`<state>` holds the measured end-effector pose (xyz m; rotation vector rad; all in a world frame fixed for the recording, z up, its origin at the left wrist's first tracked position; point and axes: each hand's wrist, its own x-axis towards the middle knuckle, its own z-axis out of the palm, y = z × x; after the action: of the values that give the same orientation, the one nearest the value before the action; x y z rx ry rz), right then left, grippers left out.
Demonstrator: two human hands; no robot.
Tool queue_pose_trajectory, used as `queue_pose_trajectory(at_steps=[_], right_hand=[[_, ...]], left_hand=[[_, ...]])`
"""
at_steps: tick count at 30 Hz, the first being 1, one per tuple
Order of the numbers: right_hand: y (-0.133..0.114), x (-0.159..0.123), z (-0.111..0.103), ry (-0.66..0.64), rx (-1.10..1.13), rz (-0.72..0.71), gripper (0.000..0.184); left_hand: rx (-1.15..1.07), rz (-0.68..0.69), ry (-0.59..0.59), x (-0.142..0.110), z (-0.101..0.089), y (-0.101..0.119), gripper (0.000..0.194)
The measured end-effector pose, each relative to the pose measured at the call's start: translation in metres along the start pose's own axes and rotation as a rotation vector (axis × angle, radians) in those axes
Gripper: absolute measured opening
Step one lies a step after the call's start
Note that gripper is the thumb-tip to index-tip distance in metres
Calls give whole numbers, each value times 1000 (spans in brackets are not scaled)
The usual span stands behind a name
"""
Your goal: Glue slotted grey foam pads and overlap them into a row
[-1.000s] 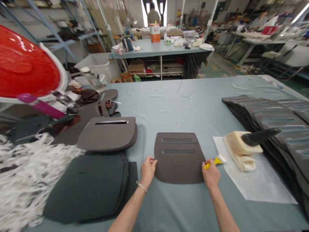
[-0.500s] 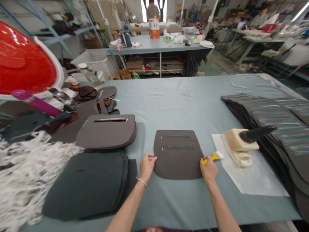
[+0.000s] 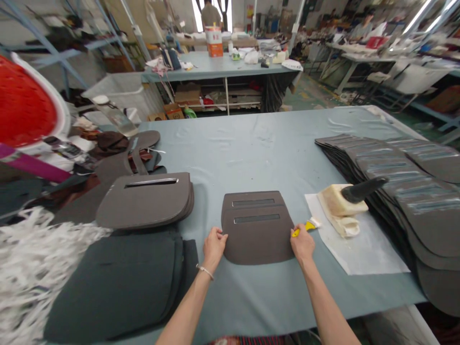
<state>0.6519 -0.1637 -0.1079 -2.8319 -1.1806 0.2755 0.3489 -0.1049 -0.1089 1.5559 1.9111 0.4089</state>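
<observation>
A dark brown leather-like panel [image 3: 257,244] with two slots lies flat on the table in front of me; it looks like two layers, one overlapping the other. My left hand [image 3: 214,245] pinches its left edge between thumb and fingers. On the opposite edge rests my right hand [image 3: 302,242], closed round a small yellow-handled brush [image 3: 309,226] whose pale bristles point right. The right fingertips also touch the panel's edge. Beside the brush stands a cream glue container [image 3: 332,199] with a black handle sticking out, on a white sheet [image 3: 377,254].
Slotted brown panels [image 3: 143,203] are stacked at left, behind dark green-black sheets [image 3: 115,282]. White strips [image 3: 25,278] heap at far left. Overlapping slotted panels [image 3: 424,201] line the right side. Across the aisle, another table [image 3: 201,69] bears a red-and-white tin [image 3: 214,42]; a person stands beyond.
The view has turned a little to the right, so the scene sits further left. Both hands keep their places at the panel's edges, and the brush stays in my right hand.
</observation>
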Motion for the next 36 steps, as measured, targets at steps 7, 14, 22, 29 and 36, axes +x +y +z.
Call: queue_pose_trajectory(at_steps=[7,14,22,29,36], right_hand=[[-1,2,-1,-35,-31,13,21],[-1,3,-2,-60,-39,-2,23],[0,2,1,-44,-52,-20,23],[-3,0,-6,-41,-79,-65,22],[-3,0,-5,-14,-71,-117,19]], left_hand=[[6,-7,-2,1,0,1,17],[13,-3,-10,-2,-1,4,17],[43,-20,-21,-2,-2,6,15],[83,-18,-48,-3,-5,9,13],[162,-6,-57,-8,-8,16,13]])
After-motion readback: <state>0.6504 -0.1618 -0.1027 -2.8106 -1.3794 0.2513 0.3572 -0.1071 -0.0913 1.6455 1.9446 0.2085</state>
